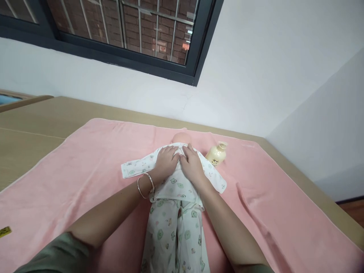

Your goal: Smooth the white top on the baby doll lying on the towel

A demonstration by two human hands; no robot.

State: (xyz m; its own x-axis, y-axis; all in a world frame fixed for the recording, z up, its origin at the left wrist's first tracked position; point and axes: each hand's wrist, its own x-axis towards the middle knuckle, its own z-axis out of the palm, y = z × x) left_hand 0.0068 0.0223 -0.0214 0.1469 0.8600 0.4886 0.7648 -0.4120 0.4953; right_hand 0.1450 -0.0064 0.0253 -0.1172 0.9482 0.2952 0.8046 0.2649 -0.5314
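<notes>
Doll (pixel 182 138) in printed baby suit (pixel 173 212), supine mid-way across pink towel (pixel 85 167). Left hand (pixel 166 161) and right hand (pixel 192 165) flat on chest near collar, pressing cloth, not clasped. Lotion bottle (pixel 217 153) right of doll. Likely light, garment soft, limp; best handled at torso.

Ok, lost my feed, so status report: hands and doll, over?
Left hand and right hand flat on doll's printed shirt near collar. Doll lies on pink towel. Lotion bottle stands beside it, apart.
</notes>
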